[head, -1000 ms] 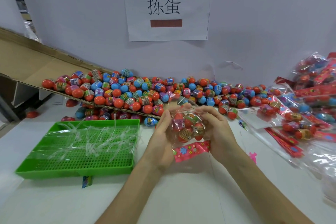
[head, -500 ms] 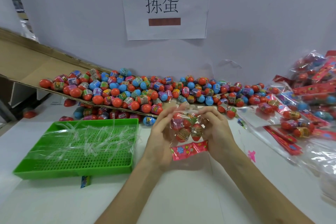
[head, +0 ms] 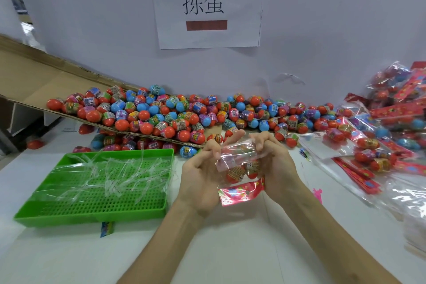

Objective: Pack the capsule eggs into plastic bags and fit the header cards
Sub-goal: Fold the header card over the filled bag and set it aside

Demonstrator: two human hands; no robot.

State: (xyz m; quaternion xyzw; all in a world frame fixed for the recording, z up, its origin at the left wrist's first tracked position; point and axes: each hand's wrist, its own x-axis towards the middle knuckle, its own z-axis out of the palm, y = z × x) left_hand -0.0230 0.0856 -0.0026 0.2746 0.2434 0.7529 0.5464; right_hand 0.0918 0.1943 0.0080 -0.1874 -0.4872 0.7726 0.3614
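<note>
My left hand (head: 202,173) and my right hand (head: 274,163) hold a clear plastic bag (head: 237,157) between them above the white table. Both pinch its top edge, which is folded over. Several capsule eggs (head: 239,172) sit inside the bag. A red header card (head: 241,192) lies flat on the table just below the bag. A big pile of loose red, blue and purple capsule eggs (head: 161,113) stretches along the back, partly on a sloping cardboard sheet (head: 34,80).
A green perforated tray (head: 92,191) holding clear plastic strips stands left of my hands. Packed bags with red header cards (head: 391,127) pile up at the right. A small printed slip (head: 107,229) lies in front of the tray. A paper sign (head: 207,4) hangs on the wall.
The bag's top has been folded down over the eggs and my fingers have closed in on its edge. The bag sits a little lower between my hands.
</note>
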